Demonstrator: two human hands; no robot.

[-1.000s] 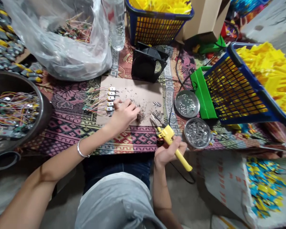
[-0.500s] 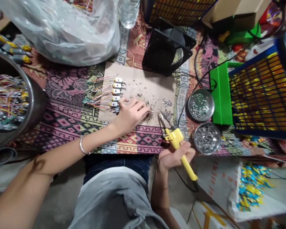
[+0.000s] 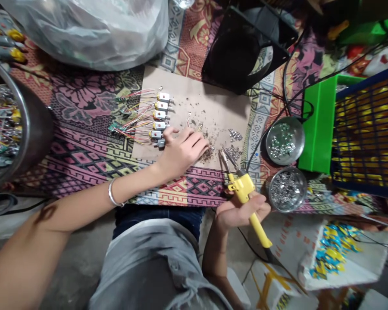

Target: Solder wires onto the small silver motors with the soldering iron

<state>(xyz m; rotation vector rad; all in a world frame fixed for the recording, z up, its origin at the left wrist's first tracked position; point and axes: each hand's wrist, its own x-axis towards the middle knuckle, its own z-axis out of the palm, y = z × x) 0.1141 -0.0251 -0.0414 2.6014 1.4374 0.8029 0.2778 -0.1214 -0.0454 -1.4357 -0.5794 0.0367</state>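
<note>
My right hand (image 3: pixel 242 213) grips a yellow soldering gun (image 3: pixel 244 188), its two-pronged metal tip pointing up and left over the cardboard sheet (image 3: pixel 171 82). My left hand (image 3: pixel 186 150) lies low over the same sheet, fingers bent together and fingertips near the soldering tip. Whatever those fingers hold is hidden or too small to name. Left of that hand, several small motors (image 3: pixel 160 115) lie in a column, with thin wires running to little green circuit boards (image 3: pixel 119 128). Small shiny metal parts (image 3: pixel 234 153) lie in piles beside the tip, and dark crumbs are scattered around.
Two round dishes (image 3: pixel 285 142) of small metal pieces stand at right, beside a green bin (image 3: pixel 317 125) and a blue basket (image 3: pixel 365 133). A black fan (image 3: pixel 236 51) and a plastic bag (image 3: pixel 93 38) stand behind. A metal pot (image 3: pixel 39 125) with wired parts is at left.
The view has shifted and come slightly nearer the table. Both hands keep nearly the same pose, the soldering gun still in my right hand.
</note>
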